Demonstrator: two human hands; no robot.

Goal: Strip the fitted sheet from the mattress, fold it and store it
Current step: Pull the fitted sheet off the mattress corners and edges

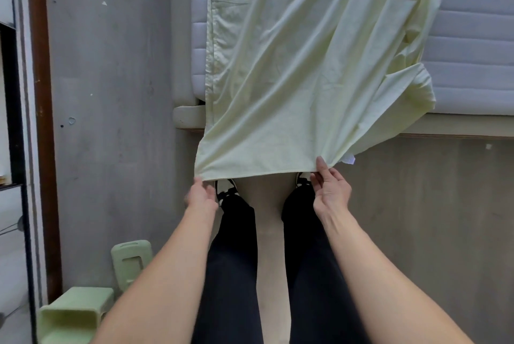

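A pale yellow-green fitted sheet [300, 60] lies in a long strip across the quilted white mattress [472, 38], and its near end hangs over the foot of the bed toward me. My left hand [201, 196] pinches the sheet's lower left corner. At the lower right corner, my right hand [331, 190] grips the hem with thumb and fingers, next to a small white label. The hem stretches straight between both hands, above my feet.
The pale wooden bed frame [189, 117] edges the mattress. A light green plastic stool [75, 313] and another green plastic piece [132, 260] stand at the lower left by a brown door frame [41, 121]. Grey floor runs left of the bed.
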